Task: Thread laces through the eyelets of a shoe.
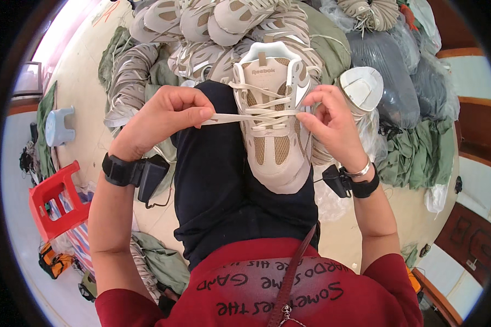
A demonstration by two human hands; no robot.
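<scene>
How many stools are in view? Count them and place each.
2: a blue stool at the left and a red stool below it in the picture. More may be hidden.

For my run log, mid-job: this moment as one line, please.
beige shoe: over dark trousers | left grip: pinching lace | right grip: at lace, shoe's right edge

Through one head-worn fisheye, I look steeply down, past a red shirt (245,259), at hands (163,117) close by and floor (90,90) beyond.
</scene>
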